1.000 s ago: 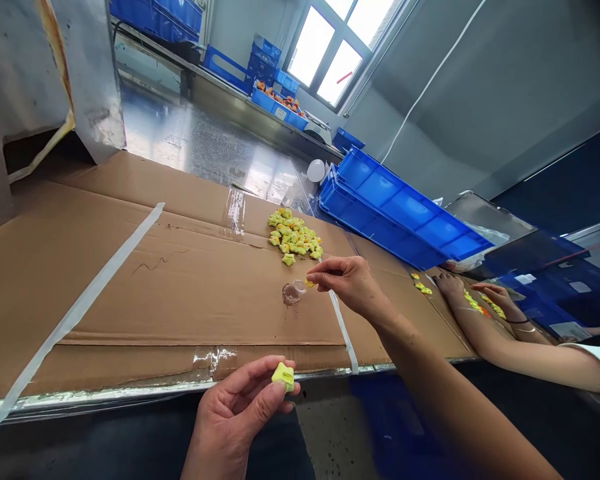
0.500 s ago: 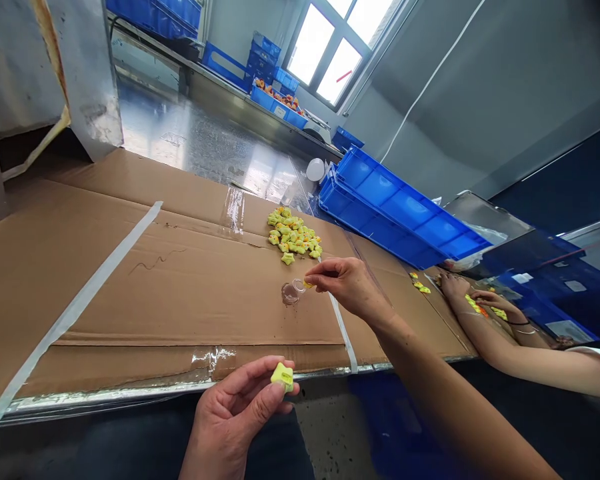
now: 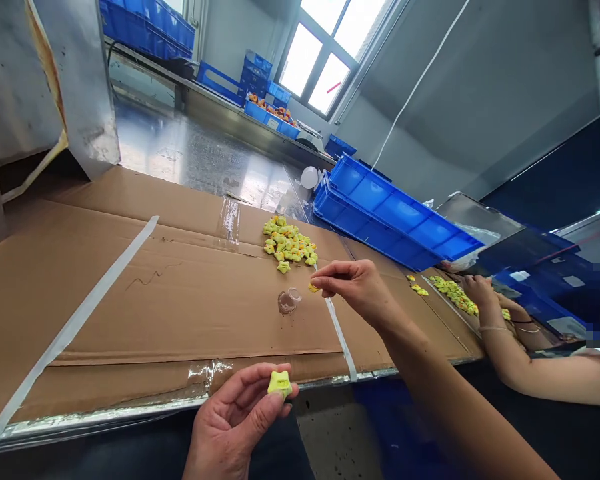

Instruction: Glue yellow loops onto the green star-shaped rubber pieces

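Low at the table's front edge, my left hand [image 3: 243, 420] pinches a yellow-green star-shaped piece [image 3: 279, 383] with a slot-like recess facing up. My right hand [image 3: 353, 287], over the cardboard, holds a small yellow piece [image 3: 313, 287] between thumb and fingertips; its exact kind is too small to make out. Just left of those fingertips stands a small clear cup [image 3: 294, 296] on a dark wet-looking patch [image 3: 286, 304]. Beyond it lies a pile of yellow-green star pieces [image 3: 290, 243] with orange spots, and a single star piece [image 3: 283, 267] sits at its near side.
Cardboard [image 3: 205, 300] covers the table, with white tape strips [image 3: 95, 293] across it. Blue crates [image 3: 390, 213] stand at the back right. At right, a co-worker's hands [image 3: 480, 291] are by another pile of pieces [image 3: 450, 291]. A metal housing [image 3: 80, 80] rises at left.
My right hand has moved slightly right, away from the clear cup, still pinching the small yellow piece. My left hand keeps the star piece. The co-worker's arm has shifted, showing more of their pile.
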`<state>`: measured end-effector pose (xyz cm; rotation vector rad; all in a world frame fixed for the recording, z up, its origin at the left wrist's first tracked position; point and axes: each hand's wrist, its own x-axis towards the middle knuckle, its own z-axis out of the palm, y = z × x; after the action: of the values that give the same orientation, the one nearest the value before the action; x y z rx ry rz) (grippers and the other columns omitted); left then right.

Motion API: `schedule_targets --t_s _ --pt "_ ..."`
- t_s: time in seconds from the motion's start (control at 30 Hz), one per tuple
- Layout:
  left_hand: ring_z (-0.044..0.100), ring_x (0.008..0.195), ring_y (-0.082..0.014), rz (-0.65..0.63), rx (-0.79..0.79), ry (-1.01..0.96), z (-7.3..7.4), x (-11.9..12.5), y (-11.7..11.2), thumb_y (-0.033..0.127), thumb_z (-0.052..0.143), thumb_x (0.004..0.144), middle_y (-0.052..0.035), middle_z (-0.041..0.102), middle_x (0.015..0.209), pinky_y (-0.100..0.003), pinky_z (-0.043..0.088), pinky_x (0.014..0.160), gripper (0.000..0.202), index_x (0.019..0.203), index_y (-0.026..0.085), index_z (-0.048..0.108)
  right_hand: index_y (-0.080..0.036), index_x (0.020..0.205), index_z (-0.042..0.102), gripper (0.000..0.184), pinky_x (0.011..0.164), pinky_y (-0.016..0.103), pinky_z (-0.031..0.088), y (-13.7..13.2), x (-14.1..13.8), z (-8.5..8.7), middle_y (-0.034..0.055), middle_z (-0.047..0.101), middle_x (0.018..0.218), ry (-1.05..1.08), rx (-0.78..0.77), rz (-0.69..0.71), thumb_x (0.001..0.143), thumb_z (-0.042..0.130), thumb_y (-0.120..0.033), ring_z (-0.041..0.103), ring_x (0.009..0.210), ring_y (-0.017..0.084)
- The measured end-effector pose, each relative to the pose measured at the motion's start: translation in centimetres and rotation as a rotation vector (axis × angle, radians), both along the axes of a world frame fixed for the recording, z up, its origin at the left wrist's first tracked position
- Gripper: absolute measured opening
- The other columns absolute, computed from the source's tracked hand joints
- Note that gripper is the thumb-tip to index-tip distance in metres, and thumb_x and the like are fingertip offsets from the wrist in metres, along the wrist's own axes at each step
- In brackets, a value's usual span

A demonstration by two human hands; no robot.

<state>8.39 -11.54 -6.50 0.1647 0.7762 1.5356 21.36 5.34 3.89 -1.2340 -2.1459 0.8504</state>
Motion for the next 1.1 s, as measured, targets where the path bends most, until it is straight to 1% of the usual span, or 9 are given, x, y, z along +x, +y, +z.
schedule_targets --t_s 0.13,0.27,0.43,0.6,0.7,0.83,1.1 --pt "0.072 0.079 -0.0235 0.030 0.042 -0.048 0.2 0.3 0.7 0.021 0.085 0.054 -0.0113 0.076 0.092 -0.023 0.056 0.063 0.025 0.076 0.015 0.073 -0.016 0.079 0.073 0.017 0.057 0.024 0.046 -1.4 0.2 0.7 0.0004 0.062 0.062 0.121 -0.014 0.045 0.075 0.074 -0.032 0.056 0.058 0.013" --pt "0.072 0.078 -0.0233 0.045 0.101 -0.099 0.6 0.8 1.7 0.018 0.085 0.054 -0.0118 0.076 0.093 -0.023 0.056 0.064 0.024 0.075 0.015 0.073 -0.018 0.081 0.073 0.009 0.061 0.024 0.044 -3.0 0.6 0.6 -0.0003 0.062 0.064 0.211 -0.071 0.106 0.078 0.074 -0.027 0.055 0.061 0.013" --pt "0.072 0.077 -0.0235 0.056 0.144 -0.145 1.1 1.1 2.2 0.016 0.083 0.058 -0.0121 0.076 0.094 -0.024 0.056 0.063 0.022 0.077 0.015 0.072 -0.019 0.080 0.074 0.004 0.058 0.022 0.044 -5.1 0.5 0.3 -0.0003 0.061 0.067 0.284 -0.166 0.152 0.078 0.076 -0.023 0.056 0.059 0.011" --pt "0.071 0.075 -0.0216 0.045 0.157 -0.193 1.1 1.1 1.9 0.013 0.082 0.059 -0.0083 0.077 0.086 -0.022 0.056 0.062 0.021 0.078 0.016 0.072 -0.017 0.075 0.074 0.003 0.054 0.019 0.046 -6.9 -0.5 0.5 0.0005 0.061 0.065 0.347 -0.269 0.186 0.074 0.077 -0.019 0.057 0.056 0.010" --pt "0.071 0.075 -0.0206 0.044 0.186 -0.186 0.9 1.0 1.8 0.012 0.081 0.060 -0.0079 0.076 0.085 -0.023 0.055 0.063 0.020 0.078 0.015 0.072 -0.016 0.074 0.074 0.002 0.055 0.018 0.049 -7.4 -0.9 0.4 0.0014 0.063 0.066 0.342 -0.304 0.194 0.075 0.076 -0.018 0.059 0.057 0.010" --pt "0.070 0.073 -0.0187 0.035 0.207 -0.169 0.8 1.0 1.8 0.013 0.081 0.060 -0.0072 0.076 0.083 -0.022 0.054 0.065 0.020 0.078 0.015 0.072 -0.017 0.076 0.075 0.002 0.055 0.018 0.051 -7.5 -1.0 0.1 0.0012 0.064 0.067 0.329 -0.291 0.217 0.076 0.075 -0.018 0.061 0.056 0.011" --pt "0.068 0.071 -0.0154 0.027 0.215 -0.143 1.2 0.8 1.7 0.013 0.080 0.061 -0.0063 0.075 0.078 -0.020 0.053 0.064 0.019 0.078 0.016 0.073 -0.017 0.075 0.076 0.001 0.054 0.016 0.051 -7.5 -1.3 -0.2 0.0008 0.064 0.067 0.325 -0.297 0.207 0.074 0.076 -0.017 0.063 0.055 0.010"
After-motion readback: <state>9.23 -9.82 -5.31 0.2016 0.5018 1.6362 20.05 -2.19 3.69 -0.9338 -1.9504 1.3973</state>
